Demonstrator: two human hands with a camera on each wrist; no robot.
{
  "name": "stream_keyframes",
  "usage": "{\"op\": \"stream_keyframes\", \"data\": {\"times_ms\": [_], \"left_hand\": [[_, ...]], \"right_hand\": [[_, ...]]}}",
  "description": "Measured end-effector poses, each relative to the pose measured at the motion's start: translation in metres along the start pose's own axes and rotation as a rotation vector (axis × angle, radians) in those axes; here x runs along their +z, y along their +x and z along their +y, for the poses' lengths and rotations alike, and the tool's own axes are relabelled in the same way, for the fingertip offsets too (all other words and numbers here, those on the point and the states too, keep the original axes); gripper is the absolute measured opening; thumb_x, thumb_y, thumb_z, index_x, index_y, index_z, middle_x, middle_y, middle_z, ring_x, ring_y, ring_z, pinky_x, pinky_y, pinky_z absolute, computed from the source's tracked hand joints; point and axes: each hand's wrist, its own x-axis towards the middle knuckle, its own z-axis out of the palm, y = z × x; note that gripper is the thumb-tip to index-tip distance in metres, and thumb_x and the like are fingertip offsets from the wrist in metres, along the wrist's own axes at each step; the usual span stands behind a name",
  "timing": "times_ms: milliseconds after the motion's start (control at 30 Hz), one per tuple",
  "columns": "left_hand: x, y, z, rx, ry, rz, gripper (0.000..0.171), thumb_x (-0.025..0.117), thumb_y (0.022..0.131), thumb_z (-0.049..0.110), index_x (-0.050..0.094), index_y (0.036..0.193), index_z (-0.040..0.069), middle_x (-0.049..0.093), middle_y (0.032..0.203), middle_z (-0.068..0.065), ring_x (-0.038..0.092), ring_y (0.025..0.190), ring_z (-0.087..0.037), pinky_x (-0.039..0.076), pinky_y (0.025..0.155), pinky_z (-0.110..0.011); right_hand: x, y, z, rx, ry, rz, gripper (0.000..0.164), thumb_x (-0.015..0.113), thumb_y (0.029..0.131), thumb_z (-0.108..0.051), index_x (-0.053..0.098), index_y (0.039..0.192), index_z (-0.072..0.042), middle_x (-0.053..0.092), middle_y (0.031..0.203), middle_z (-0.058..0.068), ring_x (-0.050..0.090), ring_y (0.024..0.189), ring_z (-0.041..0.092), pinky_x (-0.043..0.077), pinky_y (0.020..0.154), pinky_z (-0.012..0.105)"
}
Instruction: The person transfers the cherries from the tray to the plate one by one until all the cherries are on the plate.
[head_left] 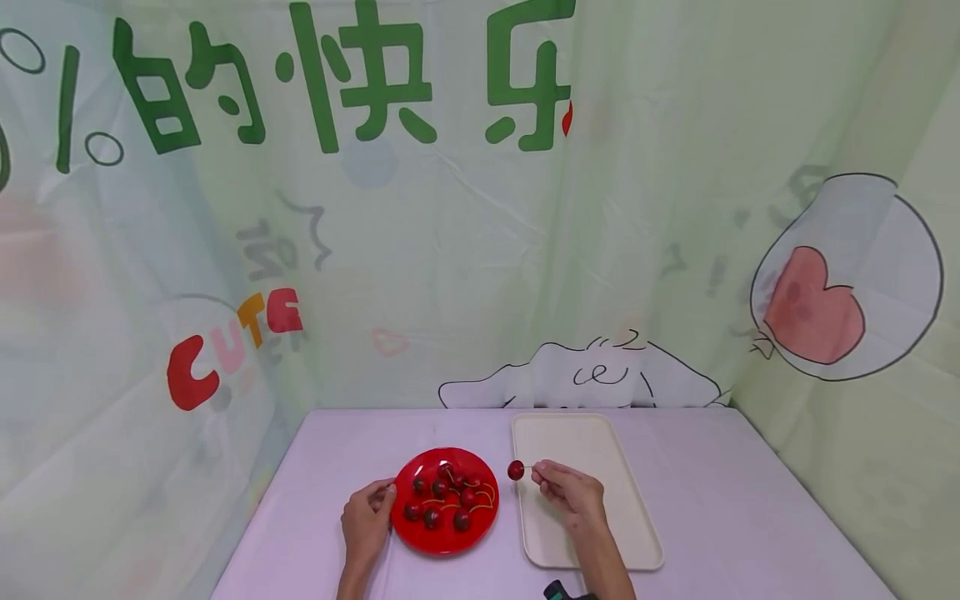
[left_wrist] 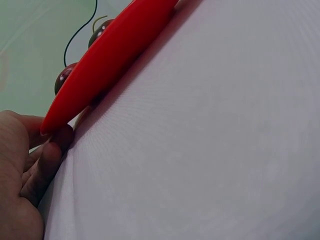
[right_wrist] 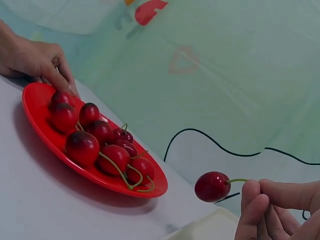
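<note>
My left hand (head_left: pixel 366 518) grips the left rim of a round red plate (head_left: pixel 444 546), thumb on top and fingers under the edge in the left wrist view. Several dark red cherries (right_wrist: pixel 82 148) with green stems lie bunched on that plate. Between thumb and fingertips my right hand (head_left: pixel 573 492) pinches the stem of a single cherry (right_wrist: pixel 212 187). This cherry hangs out to the left of the fingers, over the left edge of a cream tray (head_left: pixel 630 533) in the head view. The right palm and wrist are above the tray.
A pale lilac cloth covers the table (head_left: pixel 712 492). Behind it and at both sides hangs a light green printed curtain (head_left: pixel 480 250). A small dark object (head_left: pixel 558 590) shows at the right wrist, by the bottom edge of the head view.
</note>
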Motion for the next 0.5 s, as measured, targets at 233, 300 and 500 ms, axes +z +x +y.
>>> {"op": "stream_keyframes", "data": {"times_ms": [233,300,500], "left_hand": [[-0.001,-0.001,0.004,0.001,-0.001,0.009,0.024,0.071,0.106,0.017,0.080,0.126,0.004,0.081,0.097,-0.010,0.058,0.059,-0.011,0.049,0.054,-0.021],[-0.002,-0.001,0.004,0.006,-0.003,0.010,0.024,0.071,0.106,0.016,0.080,0.125,0.003,0.081,0.097,-0.011,0.058,0.059,-0.011,0.049,0.055,-0.021],[-0.001,-0.001,0.002,0.003,-0.008,0.003,0.025,0.071,0.107,0.017,0.080,0.126,0.003,0.081,0.097,-0.010,0.058,0.058,-0.011,0.049,0.054,-0.022]], "right_hand": [[0.009,0.000,0.011,0.041,0.076,-0.048,0.015,0.077,0.097,0.005,0.078,0.111,0.010,0.082,0.083,0.008,0.079,0.073,0.013,0.061,0.069,0.020],[0.011,-0.002,0.013,0.050,0.078,-0.060,0.011,0.076,0.097,0.005,0.079,0.108,0.008,0.082,0.083,0.008,0.079,0.073,0.013,0.061,0.070,0.020],[0.015,-0.004,0.017,0.053,0.078,-0.081,0.023,0.074,0.098,0.006,0.074,0.119,0.014,0.082,0.085,0.009,0.080,0.074,0.014,0.062,0.071,0.021]]}}
